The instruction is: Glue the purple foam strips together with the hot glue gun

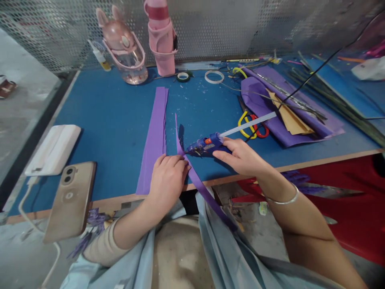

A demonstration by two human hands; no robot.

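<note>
My right hand (pixel 240 155) is closed around a blue glue gun (pixel 206 145) with a long white glue stick (pixel 249 125) out of its back. The gun's nozzle meets a narrow purple strip (pixel 200 185) by my left fingers. My left hand (pixel 170 172) is closed on that strip near the table's front edge; its fingertips are partly hidden. One end of the strip points up over the table, and the other hangs down across my lap. Just left of my left hand lies a stack of wider purple strips (pixel 153 132).
Scissors (pixel 252 125) with yellow and red handles lie beside purple sheets (pixel 270 104) on the right. At the back stand a pink bottle (pixel 161 44) and a rabbit-eared bottle (pixel 124 52), near rolls of tape (pixel 214 76). A phone (pixel 70 196) and white power bank (pixel 54 148) sit left.
</note>
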